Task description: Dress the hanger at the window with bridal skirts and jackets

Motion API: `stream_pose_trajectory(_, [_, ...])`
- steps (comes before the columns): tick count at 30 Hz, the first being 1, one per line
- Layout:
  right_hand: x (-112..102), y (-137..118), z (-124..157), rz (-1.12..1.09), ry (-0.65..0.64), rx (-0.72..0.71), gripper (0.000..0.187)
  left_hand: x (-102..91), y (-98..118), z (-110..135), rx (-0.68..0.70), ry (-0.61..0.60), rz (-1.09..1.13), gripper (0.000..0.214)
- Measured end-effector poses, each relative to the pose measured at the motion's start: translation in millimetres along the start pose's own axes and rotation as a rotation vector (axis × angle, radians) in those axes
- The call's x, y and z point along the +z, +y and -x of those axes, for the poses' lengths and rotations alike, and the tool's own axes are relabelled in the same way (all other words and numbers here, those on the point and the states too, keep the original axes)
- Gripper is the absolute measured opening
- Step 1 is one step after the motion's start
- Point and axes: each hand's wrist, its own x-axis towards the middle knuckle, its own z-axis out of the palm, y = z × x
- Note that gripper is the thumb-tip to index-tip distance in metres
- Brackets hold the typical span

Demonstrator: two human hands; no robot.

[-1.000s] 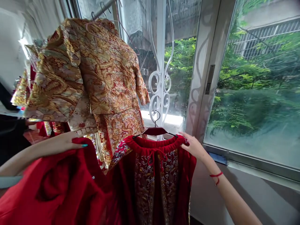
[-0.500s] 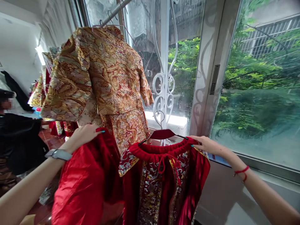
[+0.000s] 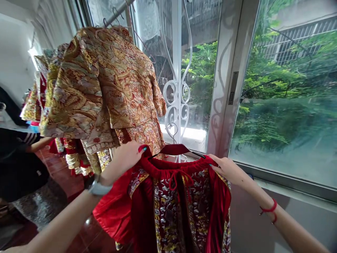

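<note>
A dark red velvet skirt [image 3: 171, 211] with silver and gold embroidered panels hangs in front of me. Its gathered waistband carries a thin red drawstring bow [image 3: 175, 179]. Inside the waist opening sits a hanger [image 3: 176, 150] with a dark red middle, black ends and a wire hook. My left hand [image 3: 122, 160], closed, pinches the red cloth at the left of the waistband. At the right end of the waistband, my right hand [image 3: 226, 168] is closed on the edge, near the hanger's tip. Bright red lining [image 3: 113, 211] shows below my left hand.
A gold brocade jacket [image 3: 123, 77] hangs from a metal rail [image 3: 119, 12] ahead, with more garments at left. White scrolled ironwork [image 3: 177, 91] stands before the window. At far left is a person in black [image 3: 21, 158]. A sill [image 3: 289, 196] runs along the right.
My left hand has moved right, toward the hanger, bringing the loose red cloth in against the waistband. My right hand keeps its hold. The view has shifted slightly right.
</note>
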Motion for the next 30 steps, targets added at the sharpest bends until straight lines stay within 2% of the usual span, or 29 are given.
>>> stream_pose_trajectory(3, [14, 1, 1, 0.038, 0.070, 0.030, 0.038, 17.7, 6, 29, 0.023, -0.026, -0.028, 0.038])
stream_pose_trajectory(5, [23, 0, 0, 0.006, 0.099, 0.024, 0.038, 29.4, 9, 36, -0.019, 0.017, 0.032, 0.035])
stream_pose_trajectory(9, [40, -5, -5, -0.093, 0.110, -0.022, 0.037, 39.8, 23, 20, -0.194, 0.189, 0.278, 0.031])
stream_pose_trajectory(13, [52, -9, -5, -0.175, 0.101, -0.039, 0.039, 46.2, 55, 1, -0.216, 0.267, 0.352, 0.030])
stream_pose_trajectory(16, [56, -6, -4, -0.222, 0.094, -0.021, 0.040, 58.6, 77, 11, -0.213, 0.356, 0.422, 0.038])
stream_pose_trajectory(18, [56, -5, -4, -0.260, 0.082, -0.025, 0.040, 67.2, 80, 23, -0.194, 0.429, 0.461, 0.044])
stream_pose_trajectory(20, [54, -7, -6, -0.292, 0.069, -0.040, 0.037, 72.7, 70, 31, -0.143, 0.439, 0.444, 0.047])
stream_pose_trajectory(22, [52, -12, -9, -0.314, 0.060, -0.053, 0.034, 75.6, 50, 30, -0.093, 0.378, 0.407, 0.052])
stream_pose_trajectory(26, [46, -21, -11, -0.389, 0.038, -0.055, 0.035, 83.7, -1, 9, -0.032, 0.284, 0.446, 0.057])
stream_pose_trajectory(30, [44, -10, -1, -0.550, -0.055, -0.074, 0.039, 93.7, -38, -14, -0.014, 0.205, 0.581, 0.078])
